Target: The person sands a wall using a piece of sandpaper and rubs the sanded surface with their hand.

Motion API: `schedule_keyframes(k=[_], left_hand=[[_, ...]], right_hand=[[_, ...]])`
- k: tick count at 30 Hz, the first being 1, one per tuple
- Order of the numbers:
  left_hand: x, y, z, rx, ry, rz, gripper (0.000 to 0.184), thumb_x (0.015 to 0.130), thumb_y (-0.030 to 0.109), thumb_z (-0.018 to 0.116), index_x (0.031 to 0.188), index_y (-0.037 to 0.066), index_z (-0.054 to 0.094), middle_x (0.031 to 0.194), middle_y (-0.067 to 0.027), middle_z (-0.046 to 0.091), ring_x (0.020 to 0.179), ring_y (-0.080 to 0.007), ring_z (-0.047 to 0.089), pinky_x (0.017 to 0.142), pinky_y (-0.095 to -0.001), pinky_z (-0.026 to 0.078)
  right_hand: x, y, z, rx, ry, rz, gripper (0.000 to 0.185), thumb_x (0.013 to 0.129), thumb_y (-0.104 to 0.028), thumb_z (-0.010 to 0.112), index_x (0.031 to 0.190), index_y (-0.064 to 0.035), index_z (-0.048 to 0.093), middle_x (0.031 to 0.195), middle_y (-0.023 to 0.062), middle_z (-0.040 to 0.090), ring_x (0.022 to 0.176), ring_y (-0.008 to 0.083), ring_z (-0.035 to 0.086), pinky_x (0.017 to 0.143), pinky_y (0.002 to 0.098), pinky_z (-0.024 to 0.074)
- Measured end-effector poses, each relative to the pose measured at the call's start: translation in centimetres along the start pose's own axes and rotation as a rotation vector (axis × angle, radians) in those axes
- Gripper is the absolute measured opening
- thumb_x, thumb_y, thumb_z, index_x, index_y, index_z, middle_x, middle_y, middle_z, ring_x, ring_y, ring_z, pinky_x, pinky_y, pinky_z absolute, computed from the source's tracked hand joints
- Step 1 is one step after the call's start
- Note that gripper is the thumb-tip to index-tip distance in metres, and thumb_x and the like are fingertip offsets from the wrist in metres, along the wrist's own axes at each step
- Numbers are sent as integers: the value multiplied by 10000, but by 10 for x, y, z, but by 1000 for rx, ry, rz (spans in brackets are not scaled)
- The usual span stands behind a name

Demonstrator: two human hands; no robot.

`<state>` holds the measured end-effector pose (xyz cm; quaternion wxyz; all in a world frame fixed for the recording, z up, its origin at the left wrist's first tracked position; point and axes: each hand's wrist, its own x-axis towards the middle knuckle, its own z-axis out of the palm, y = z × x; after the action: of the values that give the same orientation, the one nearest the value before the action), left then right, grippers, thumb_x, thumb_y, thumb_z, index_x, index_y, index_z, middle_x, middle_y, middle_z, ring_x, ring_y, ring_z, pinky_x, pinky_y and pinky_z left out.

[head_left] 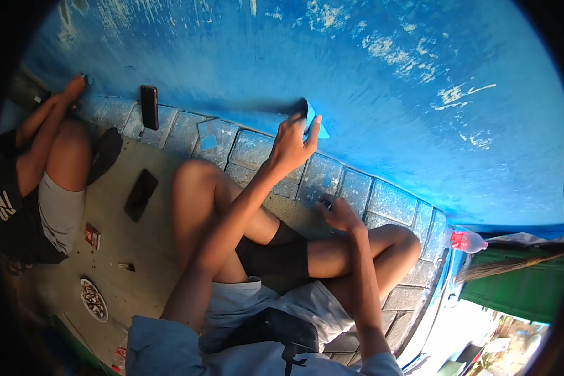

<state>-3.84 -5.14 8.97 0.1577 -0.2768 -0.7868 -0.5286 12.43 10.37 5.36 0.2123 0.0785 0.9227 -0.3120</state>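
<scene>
My left hand [292, 143] is raised against the blue wall [232, 69], its fingers closed on a folded piece of light blue sandpaper [321, 129] that touches the painted surface. Lower and to the right, my right hand [340, 213] hangs above the paving near my bent knee, fingers curled; whether they hold anything is hidden. Worn whitish patches [395, 56] show on the upper part of the wall. Small blue scraps [208, 142] lie on the grey paving stones [250, 149] along the foot of the wall.
A co-worker [56, 169] sits at the left, one hand at the wall. A phone [149, 107] stands near the wall; another [141, 195] lies on the mat [156, 244]. A small box [93, 236], a plate [94, 299] and a bottle [468, 242] are around.
</scene>
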Motion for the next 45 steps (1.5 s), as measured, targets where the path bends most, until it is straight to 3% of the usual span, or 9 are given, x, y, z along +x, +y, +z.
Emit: schedule_keyframes(k=[5,13,17,20,23,29,35,41,45], left_hand=[[-30,-49,30,82,-92,43,328,938,154,537,681,-50,553,692,-247,572,623,-422,573,562,-473,440],[-3,4,5,-44,65,39,264,944,155,547,775,-35,616,752,-214,626,681,-383,612,623,-440,464],[-35,-47,33,98,-154,8,295,940,180,561,768,-55,605,756,-233,611,672,-383,605,615,-447,460],[-8,-8,5,87,-131,-1,298,936,178,571,759,-60,603,736,-232,600,657,-392,594,601,-451,451],[9,23,-5,-95,71,55,298,935,185,578,751,-49,605,709,-215,600,632,-396,586,596,-455,446],[-34,-28,40,113,-78,33,219,937,150,562,826,-16,650,801,-204,628,731,-378,609,670,-456,471],[18,41,-6,-108,99,89,234,943,156,559,815,-20,646,759,-196,634,648,-338,625,601,-393,484],[-35,-37,45,103,-38,111,238,937,166,569,817,-25,644,773,-188,643,640,-372,604,598,-420,476],[-12,-8,29,95,-62,83,226,927,157,583,811,-29,642,754,-188,635,633,-368,599,583,-404,469]], right_hand=[[12,4,2,9,-53,18,339,930,-345,561,1141,-87,627,919,255,665,933,413,638,832,475,491],[5,1,-2,24,-36,36,378,933,-357,558,1164,-63,618,903,265,660,914,418,639,820,482,486],[13,3,-1,54,-51,27,374,935,-357,555,1157,-64,622,892,267,658,900,419,642,810,484,489],[4,-1,-2,20,-16,12,366,933,-359,560,1139,-64,630,884,270,658,900,418,643,805,484,489],[-2,0,-1,40,-13,40,361,933,-357,562,1129,-62,634,886,279,654,909,418,643,806,486,489],[11,2,3,-33,28,-48,369,947,-350,551,1117,-34,634,846,246,666,835,366,665,767,438,499],[-1,6,3,-33,42,-60,373,939,-350,558,1126,-37,634,876,253,666,856,386,659,782,441,497],[10,-3,-2,5,-36,12,347,934,-336,550,1165,-87,621,943,287,650,933,435,627,825,499,483],[4,0,-2,-43,-9,-28,367,940,-349,554,1123,-40,629,837,262,662,824,386,662,747,449,499]])
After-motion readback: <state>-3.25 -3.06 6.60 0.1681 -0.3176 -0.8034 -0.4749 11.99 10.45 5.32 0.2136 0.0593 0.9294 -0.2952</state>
